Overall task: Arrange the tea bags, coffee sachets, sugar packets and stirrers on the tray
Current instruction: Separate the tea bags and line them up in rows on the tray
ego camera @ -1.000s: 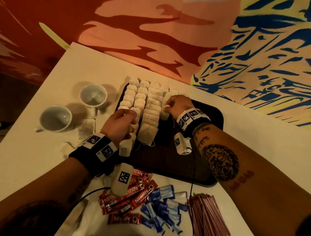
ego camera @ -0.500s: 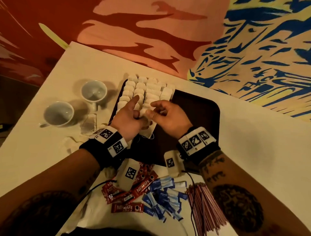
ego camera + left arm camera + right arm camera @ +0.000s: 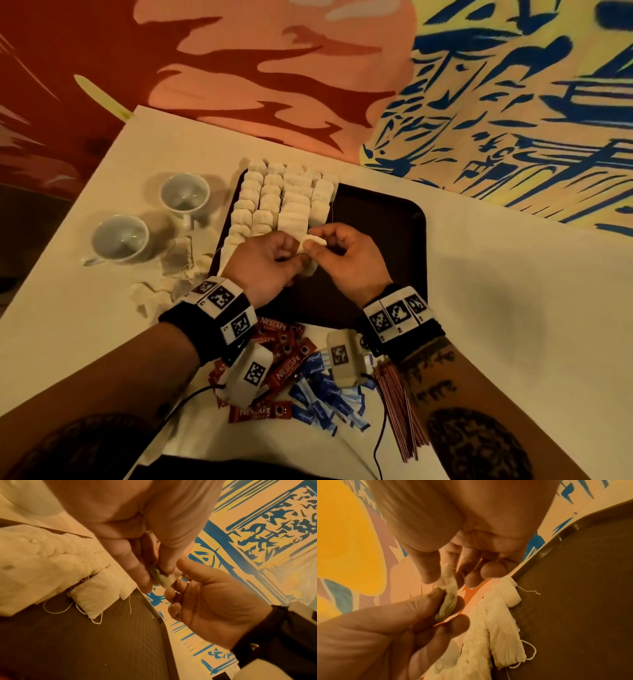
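At mid-frame above the tray, the left hand and right hand both pinch one tea bag, probably to be laid beside the rows of tea bags next.

Both hands are meeting over the dark tray: left hand and right hand are pinching one tea bag between them. Rows of tea bags are covering the tray's left part. Two white cups are sitting on the table left of the tray, loose tea bags lying just below them. Red coffee sachets, blue sugar packets and a bundle of stirrers are lying near the table's front edge
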Demonstrator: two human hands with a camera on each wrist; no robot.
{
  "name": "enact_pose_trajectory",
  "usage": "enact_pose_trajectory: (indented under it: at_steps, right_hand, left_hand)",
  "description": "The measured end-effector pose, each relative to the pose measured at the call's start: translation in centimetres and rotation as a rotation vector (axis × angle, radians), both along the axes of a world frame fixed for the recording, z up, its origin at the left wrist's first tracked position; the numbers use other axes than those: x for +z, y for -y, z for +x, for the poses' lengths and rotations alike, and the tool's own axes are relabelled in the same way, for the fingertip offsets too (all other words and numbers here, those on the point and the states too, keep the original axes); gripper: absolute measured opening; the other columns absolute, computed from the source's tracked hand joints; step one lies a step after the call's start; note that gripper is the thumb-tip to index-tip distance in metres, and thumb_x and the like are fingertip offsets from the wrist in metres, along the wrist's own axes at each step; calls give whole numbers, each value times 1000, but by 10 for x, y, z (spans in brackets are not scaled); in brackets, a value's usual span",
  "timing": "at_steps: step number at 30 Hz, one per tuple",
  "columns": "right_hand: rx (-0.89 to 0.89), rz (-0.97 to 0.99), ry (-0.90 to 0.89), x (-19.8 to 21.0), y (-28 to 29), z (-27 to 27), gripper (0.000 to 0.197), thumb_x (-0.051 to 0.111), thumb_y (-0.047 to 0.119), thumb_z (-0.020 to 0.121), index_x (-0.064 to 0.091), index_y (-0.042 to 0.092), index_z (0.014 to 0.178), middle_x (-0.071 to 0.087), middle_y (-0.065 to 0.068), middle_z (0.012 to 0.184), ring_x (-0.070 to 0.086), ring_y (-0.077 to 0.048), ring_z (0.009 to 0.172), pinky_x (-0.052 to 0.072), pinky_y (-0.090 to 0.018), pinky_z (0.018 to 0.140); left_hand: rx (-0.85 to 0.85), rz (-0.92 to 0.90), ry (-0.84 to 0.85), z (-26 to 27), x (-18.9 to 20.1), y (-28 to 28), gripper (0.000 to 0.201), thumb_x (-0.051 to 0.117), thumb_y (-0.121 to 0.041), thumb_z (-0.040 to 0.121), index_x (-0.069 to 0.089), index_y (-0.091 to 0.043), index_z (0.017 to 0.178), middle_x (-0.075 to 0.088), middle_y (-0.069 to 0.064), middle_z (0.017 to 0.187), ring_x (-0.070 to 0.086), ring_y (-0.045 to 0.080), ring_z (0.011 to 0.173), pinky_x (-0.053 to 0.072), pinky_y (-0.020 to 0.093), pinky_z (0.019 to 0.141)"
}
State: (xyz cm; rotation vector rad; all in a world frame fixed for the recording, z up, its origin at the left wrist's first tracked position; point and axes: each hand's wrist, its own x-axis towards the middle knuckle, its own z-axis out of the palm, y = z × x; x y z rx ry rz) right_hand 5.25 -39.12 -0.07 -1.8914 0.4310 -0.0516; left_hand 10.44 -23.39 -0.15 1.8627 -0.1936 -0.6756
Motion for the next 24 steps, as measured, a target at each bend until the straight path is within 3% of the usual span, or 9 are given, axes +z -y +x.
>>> enact_pose_trajectory:
  at_steps: [3,7,11,13,17,21,24]
  right_hand:
    - [17,-25,19,1,-1,-1,7,74,22,89,72,28,91,75,4,88,71,-10,84,56,-29,80]
    - [70,-90,-34,-6,-3,-2,8,74,23,88,70,29,86,73,5,84,69,-11,81,57,-32,79]
    - [103,-222,-151,-12,6,1,3,71,28,90,69,26,90,70,11,82,65,-4,77,52,-21,71]
    - [124,-319,-226,-17,17,8,2,68,30,92,67,29,91,69,12,86,63,-3,80,45,-15,68]
    - [239,-486,-400,-30,41,34,2,65,33,94,65,31,94,68,7,97,63,-11,92,48,-24,76]
    - [438,-619,-534,-41,52,66,7,68,36,92,63,33,88,66,8,97,64,-13,93,52,-29,80]
    - [454,-667,-531,-51,55,89,9,69,37,90,63,33,86,67,5,101,64,-15,95,53,-30,81]
  left_hand:
    - [-15,27,30,1,-5,-5,13,75,-29,85,67,-20,88,76,-3,82,72,25,72,61,42,71]
    - [-70,95,69,5,-14,-15,10,77,-33,83,70,-29,88,74,-11,85,61,-7,64,51,24,70]
    - [-35,112,28,7,-18,-28,12,72,-25,88,72,-33,96,72,-22,92,63,-15,84,48,15,79]
    - [5,101,-7,10,-19,-38,14,69,-23,90,71,-33,100,72,-21,98,63,-13,92,47,12,82]
    - [67,98,-76,18,-24,-57,14,68,-23,91,69,-35,98,74,-11,105,68,9,99,53,33,92]
    - [120,127,-89,23,-28,-70,12,70,-24,90,69,-33,98,74,-8,100,70,13,92,56,34,86]
    - [149,142,-108,25,-31,-80,11,69,-26,90,69,-34,97,75,-8,95,71,13,86,56,32,79]
